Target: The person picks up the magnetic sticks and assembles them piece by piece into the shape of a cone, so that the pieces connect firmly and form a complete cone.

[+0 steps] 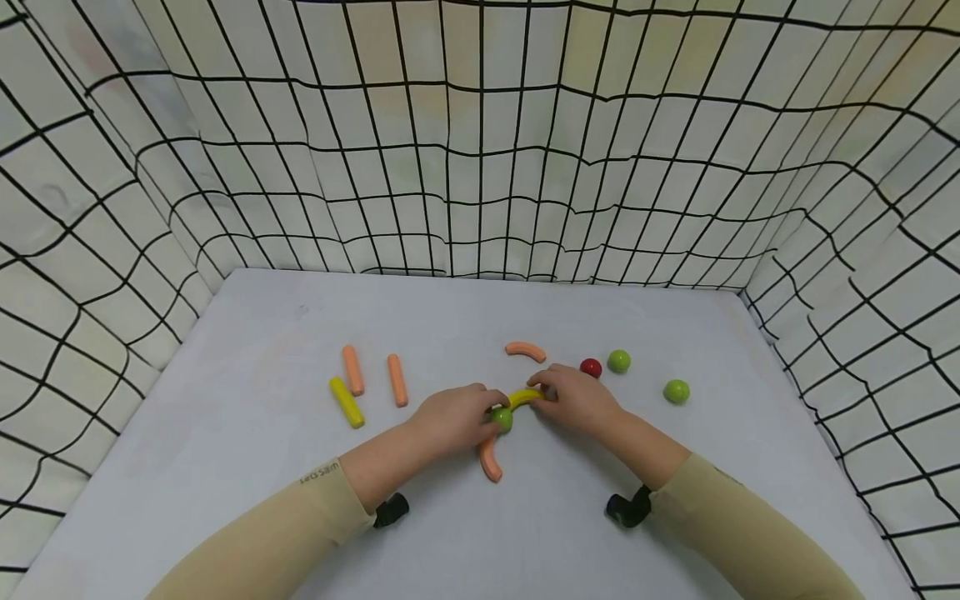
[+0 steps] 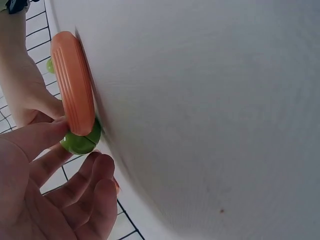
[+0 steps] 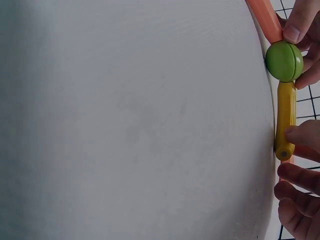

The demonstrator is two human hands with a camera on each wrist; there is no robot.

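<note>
My left hand [image 1: 453, 421] pinches a glossy green ball [image 1: 502, 419] between thumb and fingers. Against that ball sits the end of a curved orange rod [image 1: 490, 460], which extends toward my body. A curved yellow rod [image 1: 523, 397] meets the ball's other side. My right hand [image 1: 581, 402] pinches the yellow rod near its far end. In the right wrist view, orange rod [image 3: 266, 21], green ball [image 3: 284, 61] and yellow rod [image 3: 286, 112] form one line. A small grey round spot shows on the yellow rod's end face. Fingers partly cover the ball.
Two straight orange rods [image 1: 353, 370] and a straight yellow rod [image 1: 347, 402] lie at left. Another curved orange rod [image 1: 526, 351] lies behind the hands. A red ball [image 1: 591, 367] and two green balls [image 1: 677, 392] sit at right. Black netting [image 1: 480, 154] surrounds the white table [image 1: 225, 400].
</note>
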